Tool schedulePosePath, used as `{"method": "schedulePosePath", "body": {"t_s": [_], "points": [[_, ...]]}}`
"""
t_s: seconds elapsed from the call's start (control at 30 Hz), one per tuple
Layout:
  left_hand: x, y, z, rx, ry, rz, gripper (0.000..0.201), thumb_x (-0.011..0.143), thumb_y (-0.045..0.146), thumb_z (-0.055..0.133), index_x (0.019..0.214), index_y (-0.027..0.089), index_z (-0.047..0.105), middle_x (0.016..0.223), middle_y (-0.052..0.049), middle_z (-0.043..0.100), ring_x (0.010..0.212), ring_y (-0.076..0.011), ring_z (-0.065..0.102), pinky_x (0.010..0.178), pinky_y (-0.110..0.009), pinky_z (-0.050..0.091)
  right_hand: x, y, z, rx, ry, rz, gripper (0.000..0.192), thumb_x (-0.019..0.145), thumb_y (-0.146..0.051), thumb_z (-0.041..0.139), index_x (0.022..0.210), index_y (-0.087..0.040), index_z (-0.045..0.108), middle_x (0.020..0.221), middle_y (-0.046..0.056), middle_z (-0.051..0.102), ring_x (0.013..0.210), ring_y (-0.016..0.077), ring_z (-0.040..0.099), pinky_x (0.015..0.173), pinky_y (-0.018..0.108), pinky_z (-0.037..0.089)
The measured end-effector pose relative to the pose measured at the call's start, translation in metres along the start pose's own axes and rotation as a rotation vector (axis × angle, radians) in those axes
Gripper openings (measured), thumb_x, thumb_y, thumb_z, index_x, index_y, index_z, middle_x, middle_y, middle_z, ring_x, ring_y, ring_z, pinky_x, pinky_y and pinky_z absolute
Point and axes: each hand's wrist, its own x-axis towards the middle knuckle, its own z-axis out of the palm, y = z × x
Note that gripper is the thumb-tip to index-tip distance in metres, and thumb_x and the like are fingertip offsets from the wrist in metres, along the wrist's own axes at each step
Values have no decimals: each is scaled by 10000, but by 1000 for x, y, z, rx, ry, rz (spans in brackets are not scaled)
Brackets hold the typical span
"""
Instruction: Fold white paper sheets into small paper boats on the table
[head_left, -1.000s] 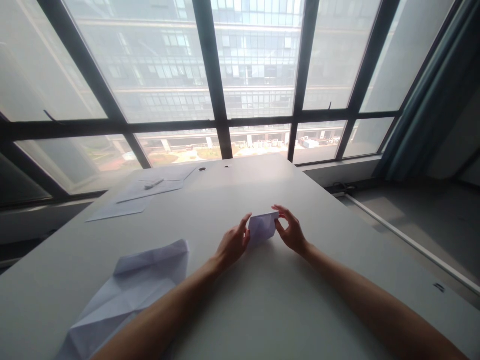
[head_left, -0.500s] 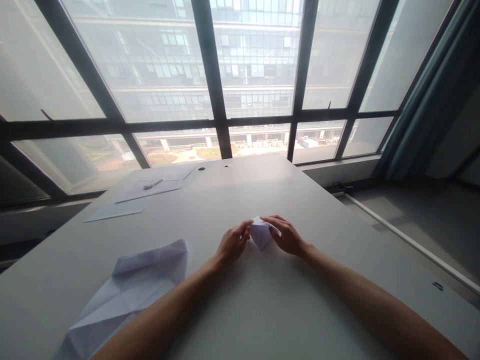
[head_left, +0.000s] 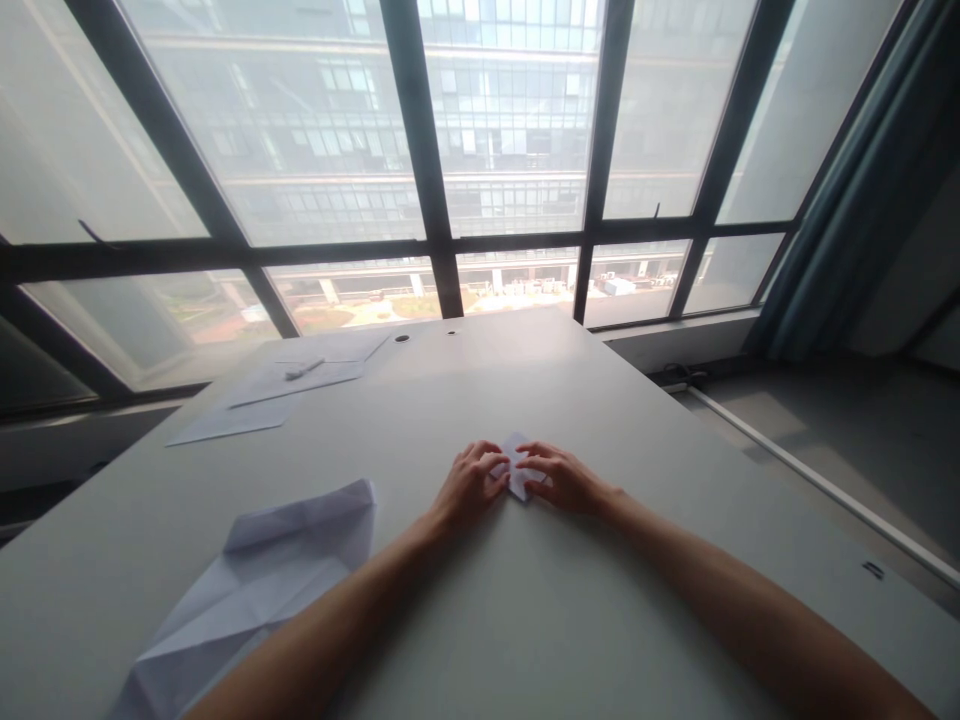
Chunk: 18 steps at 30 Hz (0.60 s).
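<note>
A small folded piece of white paper [head_left: 517, 485] lies on the white table in front of me, its lower end coming to a point. My left hand [head_left: 474, 478] has its bent fingers and thumb on the paper's left side. From the right, my right hand [head_left: 564, 478] grips the same paper, its fingertips on the upper face and its thumb lower down. The fingers cover both side edges of the paper. Left of my left forearm lies a large creased sheet of white paper [head_left: 277, 570], partly hidden by that arm.
Flat white sheets [head_left: 247, 418] lie at the table's far left, with a small pale slim object [head_left: 304, 369] on them. A round hole [head_left: 403, 338] is in the tabletop [head_left: 480, 390] near the far edge. Windows stand behind; a blue curtain [head_left: 832, 240] hangs at right.
The folded paper has gone from raised, with its front face showing, to lying flatter. Both hands have shifted slightly, their fingers coming down over its sides.
</note>
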Motion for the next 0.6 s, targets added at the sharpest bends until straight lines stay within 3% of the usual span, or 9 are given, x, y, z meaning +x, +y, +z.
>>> {"method": "schedulePosePath", "body": {"t_s": [0.1, 0.2, 0.3, 0.43, 0.6], "points": [[0, -3, 4, -58, -79, 100, 382, 908, 231, 604, 1288, 261, 625, 1384, -63, 570, 1299, -248, 506, 1096, -406, 420, 1, 0, 0, -19, 15, 14, 376, 893, -180, 634, 1262, -252, 633, 1317, 96, 604, 1216, 237, 565, 1023, 396, 484], [1, -4, 4, -72, -160, 161, 506, 916, 220, 572, 1417, 263, 516, 1455, -46, 523, 1381, -235, 431, 1144, -399, 385, 1, 0, 0, -58, 36, 39, 460, 858, -188, 670, 1310, -234, 599, 1325, 111, 604, 1237, 254, 542, 1053, 424, 457], [1, -3, 3, -27, -182, 162, 488, 920, 260, 575, 1406, 271, 530, 1453, -51, 527, 1378, -246, 438, 1148, -401, 378, 1, 4, 3, -107, 22, 105, 568, 845, -237, 680, 1392, -222, 529, 1410, 133, 548, 1306, 277, 493, 1097, 465, 403], [0, -2, 2, 20, -171, 136, 475, 920, 313, 590, 1392, 286, 547, 1421, -60, 558, 1339, -265, 480, 1121, -420, 398, 0, 9, 7, -124, -80, 137, 489, 904, -318, 615, 1384, -261, 538, 1451, 114, 518, 1370, 280, 440, 1143, 533, 312], [-1, 2, -1, 32, -128, 80, 315, 915, 339, 608, 1223, 287, 643, 1305, -51, 629, 1230, -247, 558, 1072, -421, 427, 1, 9, 6, -105, -94, 101, 492, 893, -392, 641, 1361, -257, 565, 1433, 104, 541, 1358, 284, 454, 1141, 507, 320]]}}
